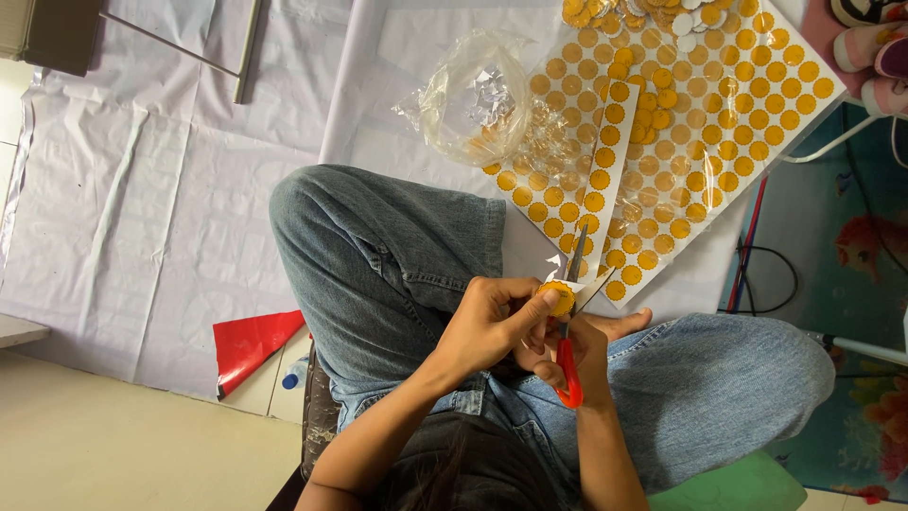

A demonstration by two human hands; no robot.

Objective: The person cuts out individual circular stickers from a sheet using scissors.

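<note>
Pinched between thumb and fingers of the left hand point(492, 326), a scalloped yellow sticker point(558, 298) sits at lower centre of frame; the right hand point(577, 355) grips red-handled scissors point(570, 326), blades parted around it. Thin, limp paper, probably best held near its edge.

A white plastic sheet point(170, 189) covers the floor, bearing yellow sticker sheets point(719, 132), a clear bag point(473, 99) and red paper point(248, 345).
</note>
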